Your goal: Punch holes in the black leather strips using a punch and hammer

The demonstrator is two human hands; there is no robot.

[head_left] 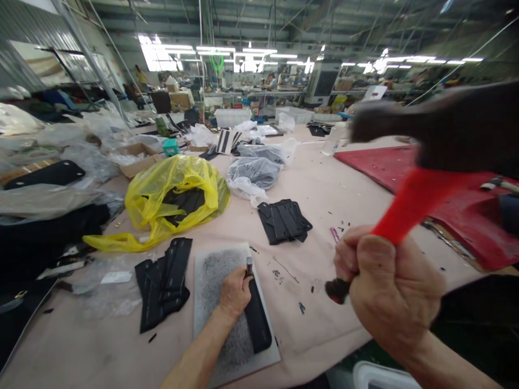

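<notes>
My right hand (389, 292) is wrapped round the red handle of a hammer (405, 208), raised at the right; its dark head is blurred. At the lower middle, my left hand (235, 292) is closed round a short metal punch (248, 263) that stands upright on the upper end of a black strip (258, 319). That strip lies along the right side of a pale, speckled board (211, 324). The punch's lower end is hidden by my fingers. Black pieces are stacked left of the board (164, 286) and beyond it to the right (284, 221).
A yellow plastic bag (178, 200) with black pieces inside lies beyond the board. Clear bags (255, 173) are behind it. Small black scraps (278, 276) dot the pink tabletop (316, 178). A red sheet (377, 165) lies at right. People work in the far background.
</notes>
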